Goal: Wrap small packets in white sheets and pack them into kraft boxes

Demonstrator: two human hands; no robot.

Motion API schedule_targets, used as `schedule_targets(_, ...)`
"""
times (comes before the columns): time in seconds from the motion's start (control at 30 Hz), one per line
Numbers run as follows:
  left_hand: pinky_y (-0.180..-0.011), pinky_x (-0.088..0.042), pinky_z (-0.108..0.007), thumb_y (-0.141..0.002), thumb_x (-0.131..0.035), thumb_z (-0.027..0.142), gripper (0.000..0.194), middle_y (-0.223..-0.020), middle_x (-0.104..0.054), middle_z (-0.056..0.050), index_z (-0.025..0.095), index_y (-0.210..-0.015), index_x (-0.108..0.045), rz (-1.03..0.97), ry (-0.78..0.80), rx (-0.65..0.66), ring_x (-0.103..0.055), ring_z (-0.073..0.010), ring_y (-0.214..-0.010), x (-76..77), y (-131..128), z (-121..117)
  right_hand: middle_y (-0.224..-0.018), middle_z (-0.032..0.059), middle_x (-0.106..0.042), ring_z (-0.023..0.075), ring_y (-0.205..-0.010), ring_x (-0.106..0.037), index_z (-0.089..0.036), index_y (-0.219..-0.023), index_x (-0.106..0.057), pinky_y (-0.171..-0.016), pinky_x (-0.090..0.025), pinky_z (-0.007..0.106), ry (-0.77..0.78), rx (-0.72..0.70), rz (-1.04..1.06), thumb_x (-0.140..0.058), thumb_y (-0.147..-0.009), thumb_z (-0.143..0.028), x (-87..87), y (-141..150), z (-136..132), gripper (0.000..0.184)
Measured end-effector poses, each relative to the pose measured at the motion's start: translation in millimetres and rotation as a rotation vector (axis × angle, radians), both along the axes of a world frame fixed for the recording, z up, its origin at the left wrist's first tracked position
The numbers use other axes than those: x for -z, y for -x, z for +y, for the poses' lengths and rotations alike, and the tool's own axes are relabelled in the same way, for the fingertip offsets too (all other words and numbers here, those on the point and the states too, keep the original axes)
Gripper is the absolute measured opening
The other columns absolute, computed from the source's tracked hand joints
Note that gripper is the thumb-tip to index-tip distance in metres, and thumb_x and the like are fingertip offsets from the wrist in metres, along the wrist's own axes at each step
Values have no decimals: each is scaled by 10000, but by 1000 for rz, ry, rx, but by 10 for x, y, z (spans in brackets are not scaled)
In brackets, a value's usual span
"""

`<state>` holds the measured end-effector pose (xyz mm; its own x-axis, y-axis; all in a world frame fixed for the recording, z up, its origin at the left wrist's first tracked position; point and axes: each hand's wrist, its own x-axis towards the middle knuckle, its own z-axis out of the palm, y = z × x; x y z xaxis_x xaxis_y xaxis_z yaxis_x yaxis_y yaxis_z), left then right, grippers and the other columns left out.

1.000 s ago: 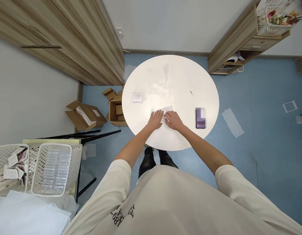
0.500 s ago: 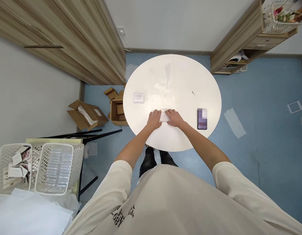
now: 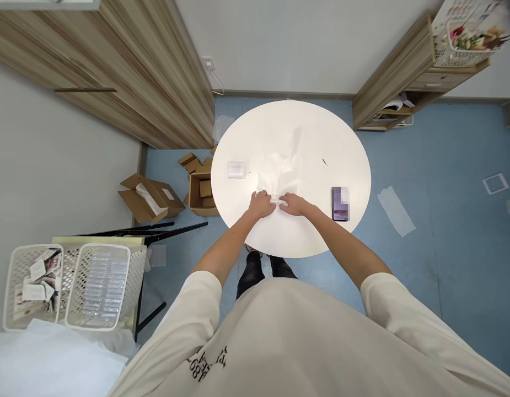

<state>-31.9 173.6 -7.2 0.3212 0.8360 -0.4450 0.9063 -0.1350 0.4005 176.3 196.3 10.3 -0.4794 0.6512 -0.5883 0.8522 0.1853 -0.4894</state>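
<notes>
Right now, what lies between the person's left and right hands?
In the head view, a folded part of a thin white sheet spans the gap between the left hand and the right hand.

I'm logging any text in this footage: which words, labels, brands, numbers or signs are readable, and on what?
"8" and "A": black print on the off-white cloth shirt; its other characters are too creased and angled to read.
Too small or blurred: white rectangular label on the open brown cardboard box; printed paper cards in the white plastic basket.
Dark rectangular phone: pixelated, unreadable.
</notes>
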Motion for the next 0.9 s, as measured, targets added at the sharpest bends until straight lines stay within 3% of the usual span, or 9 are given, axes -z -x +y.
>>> schedule_targets(0.17,-1223,-239,-513,-988,-395,308,299,-1003,-746,-55,218,-1202,-583,-6,88,10,-685,-259,-1077,-76,55,-31,-1064,79,-715,273,-879,-672,-259,-1322,-537,-749,-519,387,108,77,-31,-402,-1038,-515,-93,-52,-83,406)
schedule_targets(0.27,-1111,-371,-463,-1000,-392,297,255,-941,-744,-50,214,-1155,-577,18,135,29,-714,-256,-945,-117,67,-25,-1102,96,-695,276,-927,-663,-236,-1143,-609,-786,-516,396,57,59,-43,-385,-1047,-513,-50,-76,-100,369)
schedule_targets(0.33,-1037,-426,-442,-1001,-405,295,275,-1013,-744,-76,207,-1206,-565,44,126,11,-713,-269,-975,-135,63,-37,-1155,118,-672,287,-995,-651,-220,-1061,-631,-832,-514,408,13,50,-61,-386,-1048,-502,6,-78,-104,374)
schedule_targets(0.4,-1035,-433,-445,-985,-426,257,338,-1171,-721,-121,198,-1298,-539,73,45,-26,-682,-289,-1113,-152,48,-73,-1199,133,-654,304,-1057,-634,-214,-1099,-639,-865,-511,423,-28,69,-90,-396,-1047,-485,66,-76,-113,368)
schedule_targets(0.47,-1116,-382,-476,-945,-459,184,460,-1398,-620,-174,181,-1403,-492,89,-108,-25,-569,-315,-1328,-164,19,-129,-1250,141,-639,319,-1122,-609,-209,-1213,-622,-908,-501,441,-87,109,-111,-413,-1043,-447,120,-73,-136,360)
schedule_targets(0.57,-1239,-239,-507,-886,-491,107,625,-1617,-418,-186,162,-1505,-423,46,-282,124,-347,-318,-1529,-147,-38,-204,-1338,157,-601,333,-1211,-554,-193,-1325,-585,-1005,-456,472,-232,154,-126,-445,-1029,-386,182,-70,-209,380)
schedule_targets(0.7,-1276,-175,-548,-861,-551,149,723,-1659,-363,-166,164,-1562,-373,24,-231,274,-267,-320,-1572,-8,-84,-234,-1462,170,-528,348,-1340,-458,-188,-1402,-548,-1120,-364,481,-381,121,-103,-536,-988,-447,249,-58,-345,489)
schedule_targets(0.83,-1274,-155,-608,-838,-602,173,817,-1628,-400,-181,174,-1603,-317,65,-184,253,-297,-350,-1553,164,-59,-260,-1581,175,-433,372,-1454,-355,-188,-1560,-386,-1182,-292,494,-338,26,-141,-667,-893,-525,308,-46,-461,799)
schedule_targets(0.9,-1276,-140,-615,-838,-601,161,801,-1583,-449,-190,169,-1594,-337,82,-208,242,-349,-353,-1520,204,-42,-302,-1602,181,-411,374,-1466,-345,-178,-1588,-343,-1192,-276,495,-342,-7,-163,-687,-878,-487,327,-46,-504,848)
